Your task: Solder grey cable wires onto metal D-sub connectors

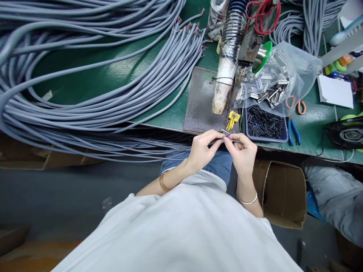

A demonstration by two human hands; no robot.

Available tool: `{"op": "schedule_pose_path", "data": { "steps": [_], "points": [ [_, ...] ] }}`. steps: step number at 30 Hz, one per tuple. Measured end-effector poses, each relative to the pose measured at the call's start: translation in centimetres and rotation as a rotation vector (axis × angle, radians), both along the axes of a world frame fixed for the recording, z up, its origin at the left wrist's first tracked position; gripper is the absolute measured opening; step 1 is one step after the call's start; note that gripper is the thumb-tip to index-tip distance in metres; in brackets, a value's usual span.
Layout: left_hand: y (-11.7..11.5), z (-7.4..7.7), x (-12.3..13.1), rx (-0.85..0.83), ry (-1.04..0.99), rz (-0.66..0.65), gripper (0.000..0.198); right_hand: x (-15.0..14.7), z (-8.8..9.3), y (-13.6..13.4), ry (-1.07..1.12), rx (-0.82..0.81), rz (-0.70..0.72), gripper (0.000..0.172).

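Note:
My left hand (pixel 202 149) is closed, finger and thumb pinching the end of a grey cable at the bench's front edge. Close against it, my right hand (pixel 243 153) pinches thin coloured wires (pixel 227 135) at that end. A small metal connector (pixel 224 131) shows just beyond the fingertips, beside a yellow clip (pixel 232 120). The fingers partly cover the wires, so their exact arrangement is hidden. Above the hands, a soldering iron (pixel 238 83) in a stand points down at a dark mat (pixel 198 102).
A large bundle of grey cables (pixel 113 102) fills the left side. To the right are a bin of black sleeves (pixel 265 122), a bag of metal connectors (pixel 300 71), blue-handled pliers (pixel 293 132) and a solder spool (pixel 262 56). A wrapped duct (pixel 227 71) hangs over the mat. Below stands a cardboard box (pixel 286 192).

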State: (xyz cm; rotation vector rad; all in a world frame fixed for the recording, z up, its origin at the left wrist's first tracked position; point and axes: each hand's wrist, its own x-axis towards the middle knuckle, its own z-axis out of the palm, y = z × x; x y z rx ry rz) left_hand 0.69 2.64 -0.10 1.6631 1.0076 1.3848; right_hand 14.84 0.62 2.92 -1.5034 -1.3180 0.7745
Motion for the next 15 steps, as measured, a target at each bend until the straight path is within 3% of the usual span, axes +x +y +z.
{"op": "schedule_pose_path", "data": {
  "steps": [7,11,15],
  "points": [
    [-0.5,-0.1,0.1,-0.096,-0.03,-0.052,0.008,-0.5,0.5,-0.4,-0.148,0.103,-0.023,0.008],
    [-0.1,-0.1,-0.3,-0.337,-0.197,-0.099,0.023,-0.6,0.3,-0.7,-0.293,0.231,0.01,0.007],
    [0.6,0.1,-0.9,-0.563,-0.366,-0.262,0.038,-0.7,-0.1,-0.8,-0.32,0.294,0.005,0.006]
  ]
}}
